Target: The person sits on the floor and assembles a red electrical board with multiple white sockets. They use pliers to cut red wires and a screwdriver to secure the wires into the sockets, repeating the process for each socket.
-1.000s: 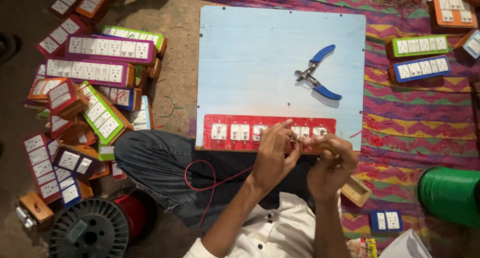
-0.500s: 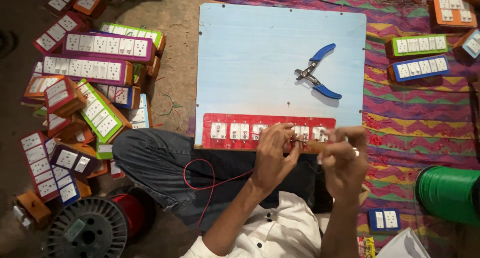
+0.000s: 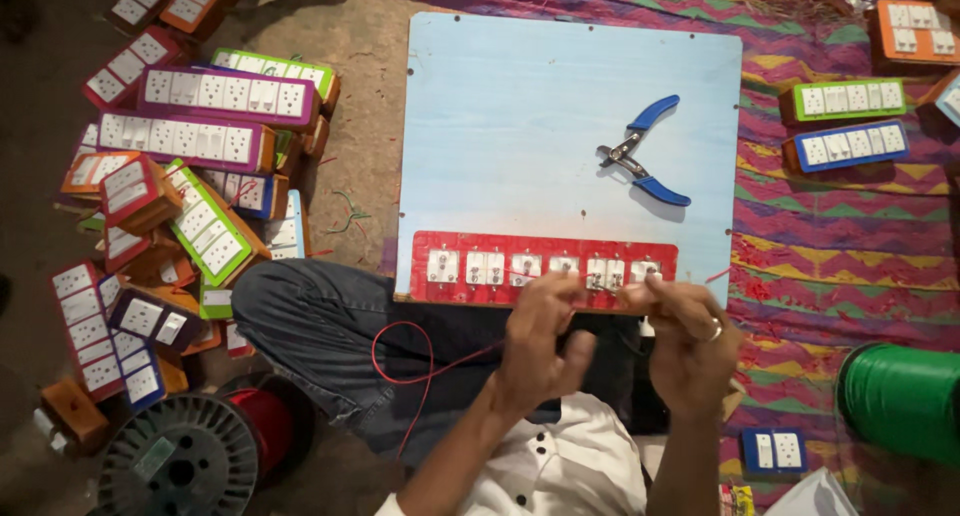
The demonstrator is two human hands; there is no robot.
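A long red switch-and-socket panel (image 3: 480, 248) lies face down along the near edge of a pale blue board (image 3: 520, 116). My left hand (image 3: 538, 341) and my right hand (image 3: 688, 341) meet just below the panel's right half, fingers pinched on a thin red wire (image 3: 425, 361). The wire loops down over my jeans-clad knee (image 3: 310, 321). My right hand wears a ring. Blue-handled pliers (image 3: 645, 161) rest on the board, above both hands and untouched.
Many coloured extension boxes with white sockets are heaped at left (image 3: 190, 136), and more lie on the patterned cloth at right (image 3: 845, 121). An empty black wire spool (image 3: 180, 466) and a red spool (image 3: 265, 421) sit bottom left; a green spool (image 3: 900, 396) bottom right.
My right hand has drawn slightly right and down from the panel, then back toward the left hand. The left hand stays at the panel's edge with the wire.
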